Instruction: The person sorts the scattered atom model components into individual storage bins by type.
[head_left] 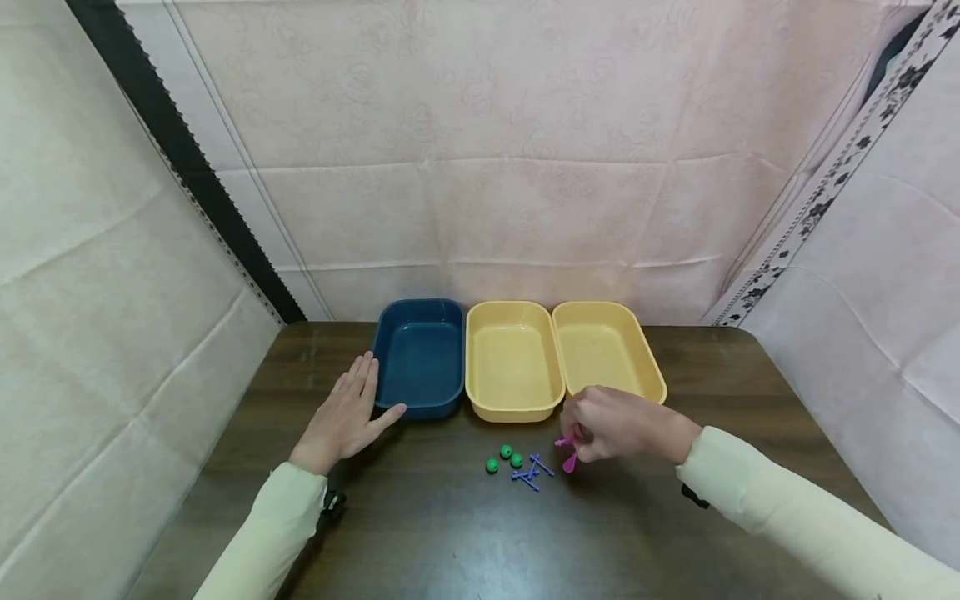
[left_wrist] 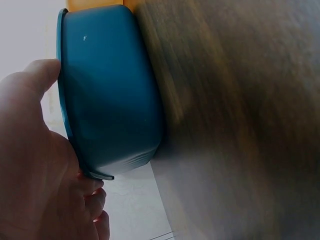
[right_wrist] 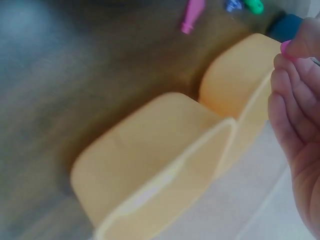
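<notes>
My left hand (head_left: 345, 421) lies against the near left corner of the dark blue bin (head_left: 420, 408), its fingers straight and spread. In the left wrist view the thumb and palm touch the bin's rim (left_wrist: 62, 107). My right hand (head_left: 618, 423) is just in front of the right-hand yellow bin (head_left: 651, 371). Between thumb and forefinger it pinches a small pink piece (right_wrist: 286, 49), mostly covered by the fingers. Another pink piece (right_wrist: 192, 15) lies on the table beneath that hand. Three green beads (head_left: 506, 451) and several purple sticks (head_left: 528, 473) lie to its left.
A second yellow bin (head_left: 515, 413) stands between the blue bin and the right-hand yellow one, all in a row at the back of the brown wooden table (head_left: 450, 542). Pale cloth (head_left: 487, 208) hangs behind and on both sides.
</notes>
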